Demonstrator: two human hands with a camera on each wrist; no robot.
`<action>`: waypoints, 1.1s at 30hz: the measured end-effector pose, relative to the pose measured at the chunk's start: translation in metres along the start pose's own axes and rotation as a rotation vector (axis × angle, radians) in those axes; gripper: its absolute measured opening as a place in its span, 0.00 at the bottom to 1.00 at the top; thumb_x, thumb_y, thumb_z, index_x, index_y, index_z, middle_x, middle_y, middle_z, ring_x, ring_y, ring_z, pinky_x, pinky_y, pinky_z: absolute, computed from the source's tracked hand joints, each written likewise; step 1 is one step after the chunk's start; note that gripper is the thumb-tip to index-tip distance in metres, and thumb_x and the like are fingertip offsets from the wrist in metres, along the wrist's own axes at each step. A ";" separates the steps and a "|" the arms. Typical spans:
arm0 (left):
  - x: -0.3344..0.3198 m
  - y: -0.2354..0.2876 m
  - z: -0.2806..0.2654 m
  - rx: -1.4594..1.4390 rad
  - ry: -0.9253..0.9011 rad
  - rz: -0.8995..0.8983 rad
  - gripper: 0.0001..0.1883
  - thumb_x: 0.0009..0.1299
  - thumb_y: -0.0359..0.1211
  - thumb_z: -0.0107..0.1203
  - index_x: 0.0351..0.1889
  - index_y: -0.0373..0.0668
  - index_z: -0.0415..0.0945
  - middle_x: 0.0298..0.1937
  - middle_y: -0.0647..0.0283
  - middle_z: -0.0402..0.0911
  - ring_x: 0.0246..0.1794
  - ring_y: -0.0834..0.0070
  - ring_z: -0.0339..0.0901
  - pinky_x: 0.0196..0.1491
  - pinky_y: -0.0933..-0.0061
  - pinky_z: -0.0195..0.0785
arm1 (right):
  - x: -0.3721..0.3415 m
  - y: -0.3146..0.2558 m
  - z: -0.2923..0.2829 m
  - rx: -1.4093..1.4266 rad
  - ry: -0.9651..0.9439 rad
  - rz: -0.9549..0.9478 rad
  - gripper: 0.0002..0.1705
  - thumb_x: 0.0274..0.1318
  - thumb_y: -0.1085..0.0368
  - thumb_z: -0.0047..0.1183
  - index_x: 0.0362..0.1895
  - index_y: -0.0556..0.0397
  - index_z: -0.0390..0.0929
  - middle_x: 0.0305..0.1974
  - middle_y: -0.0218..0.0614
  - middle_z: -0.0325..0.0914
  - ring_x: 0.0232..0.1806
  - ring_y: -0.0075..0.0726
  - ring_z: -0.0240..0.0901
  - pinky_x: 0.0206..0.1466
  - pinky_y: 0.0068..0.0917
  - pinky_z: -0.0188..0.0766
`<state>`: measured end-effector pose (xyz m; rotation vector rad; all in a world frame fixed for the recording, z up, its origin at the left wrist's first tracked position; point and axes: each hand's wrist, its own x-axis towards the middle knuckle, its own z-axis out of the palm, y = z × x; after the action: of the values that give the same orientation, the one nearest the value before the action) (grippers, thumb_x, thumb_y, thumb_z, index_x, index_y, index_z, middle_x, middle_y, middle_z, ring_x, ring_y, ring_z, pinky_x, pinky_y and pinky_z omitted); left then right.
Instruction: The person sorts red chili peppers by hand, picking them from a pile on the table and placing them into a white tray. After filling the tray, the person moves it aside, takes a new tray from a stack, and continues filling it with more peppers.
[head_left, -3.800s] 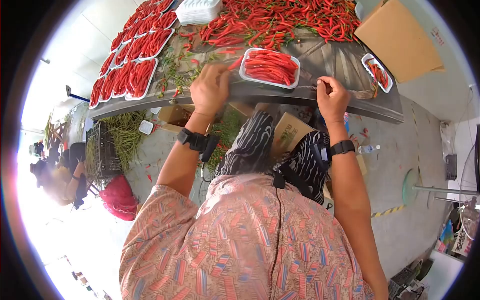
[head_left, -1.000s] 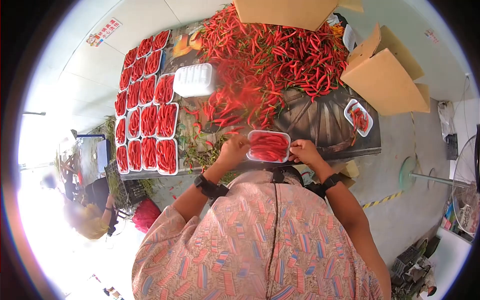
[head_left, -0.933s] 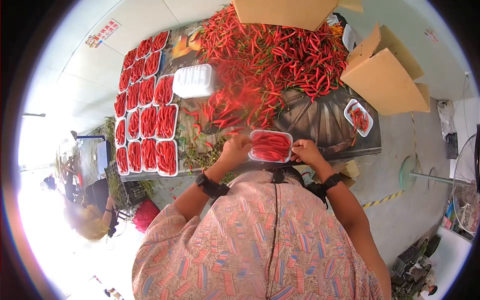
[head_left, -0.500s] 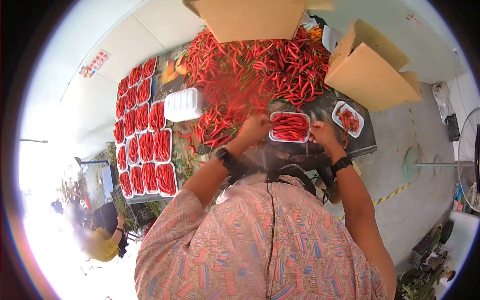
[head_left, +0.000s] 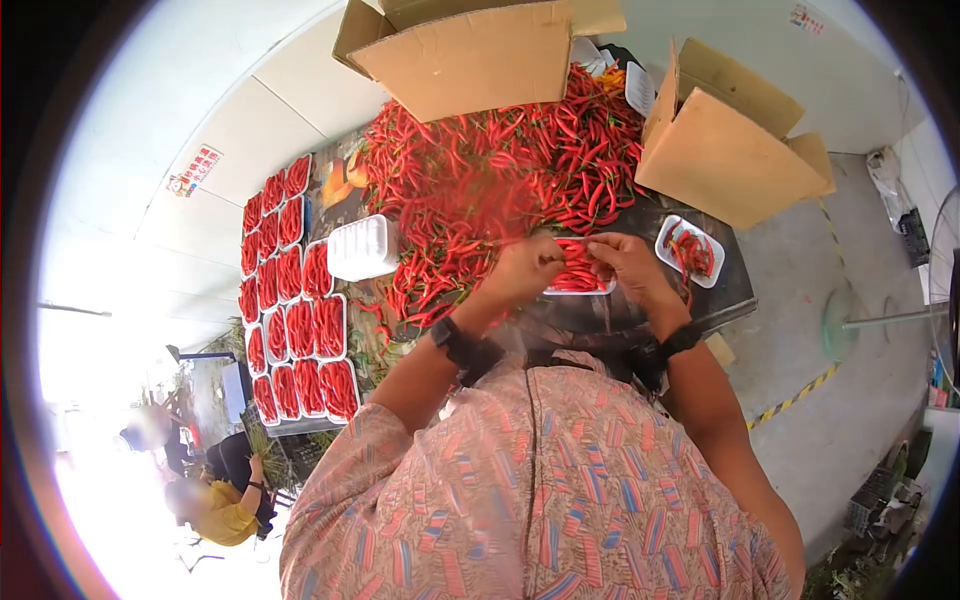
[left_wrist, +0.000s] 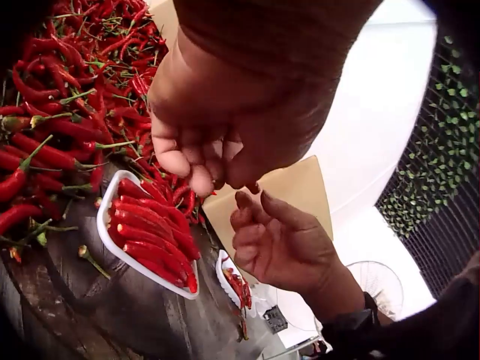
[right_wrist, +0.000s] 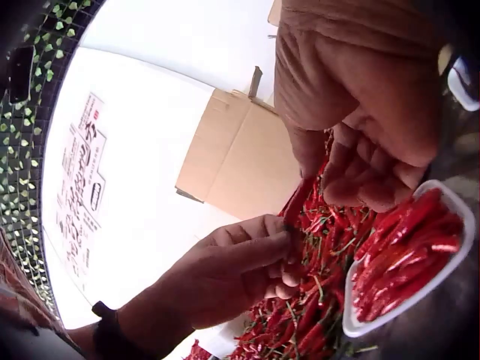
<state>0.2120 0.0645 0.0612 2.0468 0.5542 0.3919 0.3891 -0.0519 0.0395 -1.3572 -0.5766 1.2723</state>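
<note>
Left hand: raised at the near side of the table, just left of the right hand; curled at the fingers; grasping a single red chili between thumb and index finger, as visible in the right wrist view.
Right hand: set partly over the working tray; bent at the fingers, close to the free end of the single red chili; cannot tell whether grasping that end or only touching it.
Single red chili: located between both hands, above table level; protruding from the left fingertips.
Working tray: white, placed flat on the near part of the table, below the hands and partly hidden in the head view; loaded with red chilies lying side by side.
Chili pile: heaped across the far middle of the table; mixed with green stems.
Filled trays: arranged in rows along the left side.
Tray stack: white, positioned between the filled trays and the chili pile.
Small tray: located right of the working tray; partly filled with chilies.
Cardboard boxes: open-flapped; positioned at far middle and far right.
</note>
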 end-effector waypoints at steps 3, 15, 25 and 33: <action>-0.002 0.005 0.003 -0.070 -0.007 -0.080 0.07 0.61 0.31 0.58 0.33 0.36 0.79 0.27 0.62 0.80 0.28 0.78 0.76 0.35 0.75 0.70 | 0.007 -0.003 0.003 0.062 -0.009 0.011 0.11 0.58 0.63 0.57 0.43 0.55 0.78 0.27 0.28 0.77 0.25 0.20 0.71 0.29 0.18 0.67; 0.009 0.016 0.004 0.185 0.012 -0.234 0.09 0.61 0.36 0.58 0.31 0.39 0.80 0.25 0.56 0.79 0.26 0.72 0.79 0.32 0.68 0.70 | 0.000 -0.003 0.003 -0.212 0.053 -0.195 0.08 0.54 0.69 0.58 0.38 0.60 0.79 0.26 0.30 0.78 0.25 0.19 0.71 0.30 0.19 0.69; 0.000 -0.021 0.009 0.729 -0.016 -0.215 0.12 0.61 0.41 0.56 0.25 0.42 0.79 0.23 0.55 0.79 0.25 0.61 0.79 0.33 0.61 0.71 | -0.016 -0.022 0.007 -0.467 0.081 -0.377 0.08 0.52 0.68 0.58 0.34 0.60 0.79 0.27 0.32 0.79 0.26 0.17 0.72 0.30 0.19 0.70; -0.028 -0.039 -0.036 0.571 0.088 -0.282 0.08 0.60 0.36 0.58 0.31 0.41 0.81 0.28 0.55 0.81 0.29 0.59 0.81 0.34 0.63 0.72 | -0.014 -0.067 -0.019 -0.072 0.136 -0.410 0.10 0.57 0.63 0.55 0.35 0.58 0.76 0.29 0.34 0.80 0.27 0.22 0.75 0.33 0.19 0.71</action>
<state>0.1624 0.0929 0.0443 2.4475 1.0924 0.1624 0.4240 -0.0548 0.1009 -1.2905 -0.7655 0.8284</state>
